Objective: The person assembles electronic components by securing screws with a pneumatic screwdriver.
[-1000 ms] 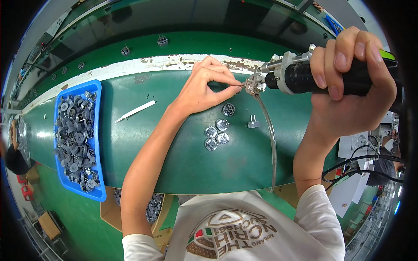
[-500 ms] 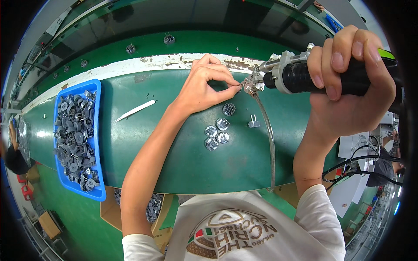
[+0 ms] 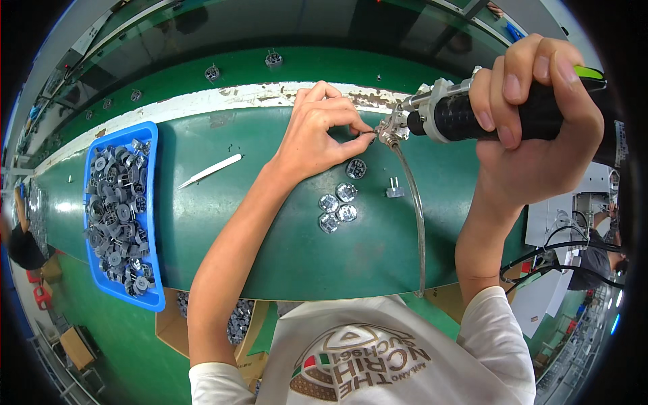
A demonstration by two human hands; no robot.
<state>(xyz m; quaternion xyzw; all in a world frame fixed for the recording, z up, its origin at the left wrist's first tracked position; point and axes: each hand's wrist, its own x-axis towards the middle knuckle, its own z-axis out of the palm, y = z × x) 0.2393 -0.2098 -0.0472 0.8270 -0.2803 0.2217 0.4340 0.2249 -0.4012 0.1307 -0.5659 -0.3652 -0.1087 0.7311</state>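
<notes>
My right hand (image 3: 540, 115) wraps round the black body of a power screwdriver (image 3: 459, 120), which lies level with its metal head (image 3: 391, 128) pointing left. A clear hose (image 3: 414, 196) hangs from that head. Right at its tip, my left hand (image 3: 317, 131) pinches something small and dark between thumb and forefinger. The fingers and the metal head mostly hide it. Below the left hand sits a round plug part (image 3: 356, 169), with several shiny round parts (image 3: 329, 203) clustered nearer me. A grey plug piece (image 3: 395, 192) with upright pins stands beside the hose.
A blue tray (image 3: 156, 229) heaped with grey plug parts stands at the left. A slim white pointed tool (image 3: 210, 170) lies between it and my left arm, near tiny dark bits. Beyond a worn white ledge (image 3: 236, 98), spaced plug parts (image 3: 273, 59) rest on a green belt.
Plug parts on the belt have shifted right. My right hand and the screwdriver's rear have moved slightly left and up. The left hand keeps its pinch at the metal head.
</notes>
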